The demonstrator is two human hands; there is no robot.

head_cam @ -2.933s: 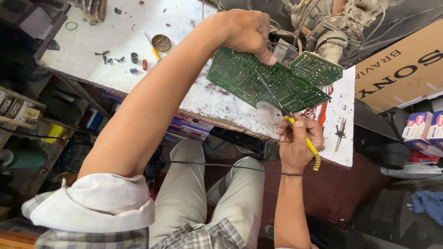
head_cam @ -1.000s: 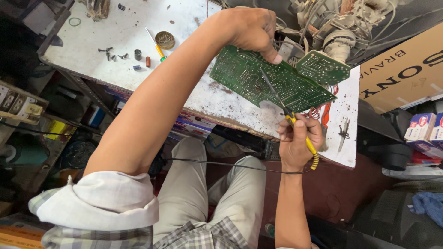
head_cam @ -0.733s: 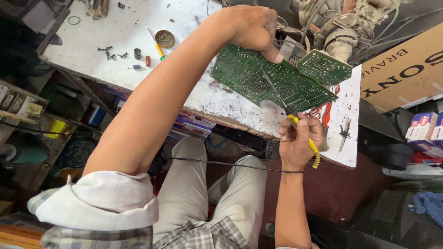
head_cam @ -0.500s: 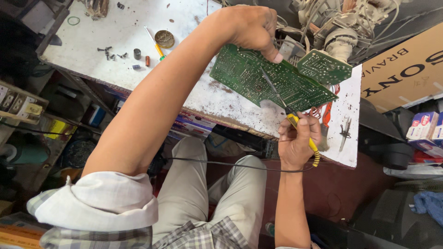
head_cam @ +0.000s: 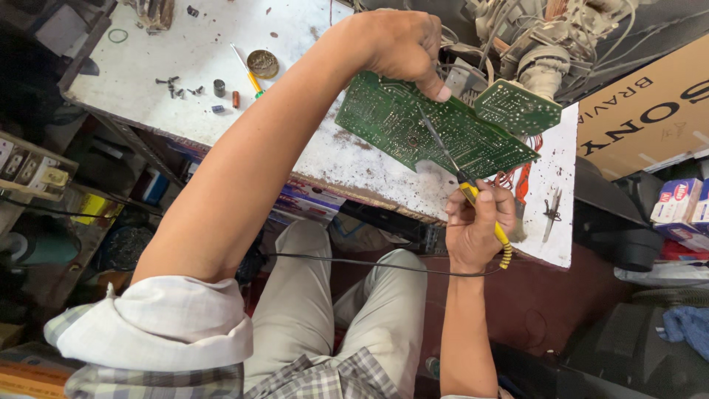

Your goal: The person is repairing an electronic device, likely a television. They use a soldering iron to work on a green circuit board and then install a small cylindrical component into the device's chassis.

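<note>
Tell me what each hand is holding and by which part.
Left hand grips the green circuit board by its top edge. Right hand holds the soldering iron by its yellow handle, tip on the board.

Bright, even daylight on the white worktop point(head_cam: 221, 52); soft shadows beneath it leave the shelves dim. Wide-angle distortion bends the frame edges; focus sharp centrally, no marked glare

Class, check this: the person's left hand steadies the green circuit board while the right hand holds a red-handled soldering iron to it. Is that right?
Not quite. The head view shows the soldering iron has a yellow handle, not red. The left hand does steady the green circuit board, and the right hand holds the iron to it.
</note>
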